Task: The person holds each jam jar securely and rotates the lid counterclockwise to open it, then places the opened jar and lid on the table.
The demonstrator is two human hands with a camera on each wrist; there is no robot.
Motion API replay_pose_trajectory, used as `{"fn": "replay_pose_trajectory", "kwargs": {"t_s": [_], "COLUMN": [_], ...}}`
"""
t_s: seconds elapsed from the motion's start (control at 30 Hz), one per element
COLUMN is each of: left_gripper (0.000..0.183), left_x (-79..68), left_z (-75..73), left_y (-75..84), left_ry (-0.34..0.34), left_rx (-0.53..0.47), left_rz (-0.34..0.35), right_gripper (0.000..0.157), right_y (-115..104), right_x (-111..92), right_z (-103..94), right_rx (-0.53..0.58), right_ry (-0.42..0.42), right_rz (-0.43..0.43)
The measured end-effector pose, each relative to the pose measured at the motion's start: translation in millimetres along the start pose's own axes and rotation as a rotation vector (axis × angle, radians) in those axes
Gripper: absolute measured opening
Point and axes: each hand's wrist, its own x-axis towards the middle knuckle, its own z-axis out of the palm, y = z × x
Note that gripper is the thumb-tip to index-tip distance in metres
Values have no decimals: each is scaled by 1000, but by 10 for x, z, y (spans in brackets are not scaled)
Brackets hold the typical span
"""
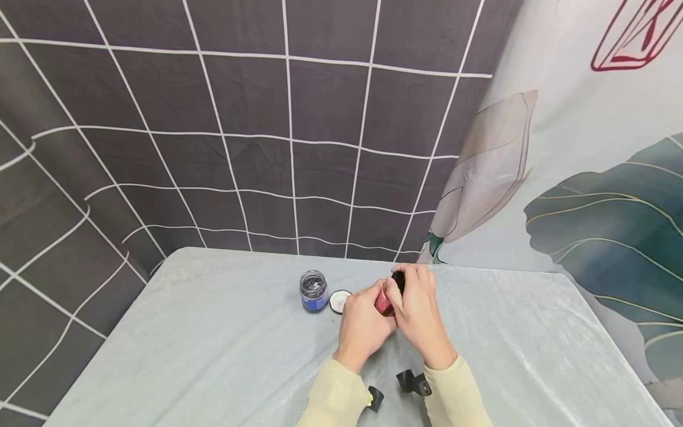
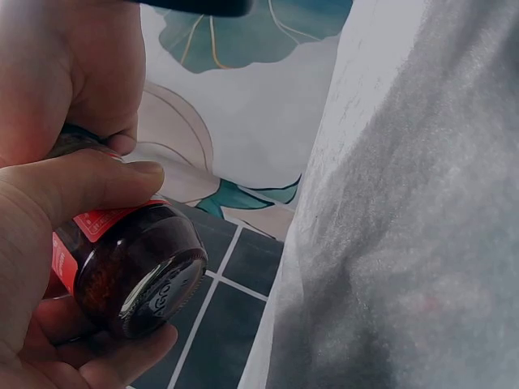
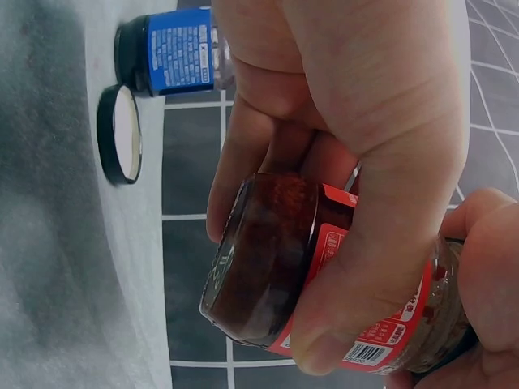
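My left hand [image 1: 365, 320] grips a glass jar [image 3: 276, 251] of dark red-brown contents with a red label, thumb across the label. The jar is tilted, its bottom facing outward in the left wrist view. My right hand [image 1: 421, 314] grips the dark lid [image 1: 399, 280] at the jar's other end, the lid mostly hidden by the fingers. To the left of both hands stands an uncovered glass jar [image 1: 313, 292] with a blue label. Between that jar and my left hand lies a dark-rimmed lid [image 1: 339, 301], its white inside facing up.
A pale grey cloth covers the table [image 1: 213, 344]. Behind it hangs a dark curtain [image 1: 256, 160] with a white grid, and a leaf-patterned curtain [image 1: 496, 225] hangs at the right. Small black devices [image 1: 413, 382] are worn at the wrists.
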Motion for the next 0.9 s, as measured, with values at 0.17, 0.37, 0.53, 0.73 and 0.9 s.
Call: {"fn": "replay_pose_trajectory", "kwargs": {"t_s": [0.17,0.37,0.53,0.73,0.9], "left_gripper": [40,37,35,36,37], "left_x": [0,1,3,2,2], "left_z": [-11,-6,-6,-6,-7], "left_y": [5,0,-1,-9,-15], "left_ry": [-3,1,2,-8,-10], "left_rx": [6,10,9,8,3], "left_rz": [-6,-2,1,-5,-4], "right_gripper": [20,21,22,21,21], "right_y": [-10,-12,-4,-5,-15], "right_x": [6,5,4,7,11], "right_z": [-7,-21,-24,-30,-51], "right_rx": [4,1,-2,0,20], "right_ry": [-20,-53,-72,-87,-115], "right_rz": [14,26,32,34,45]}}
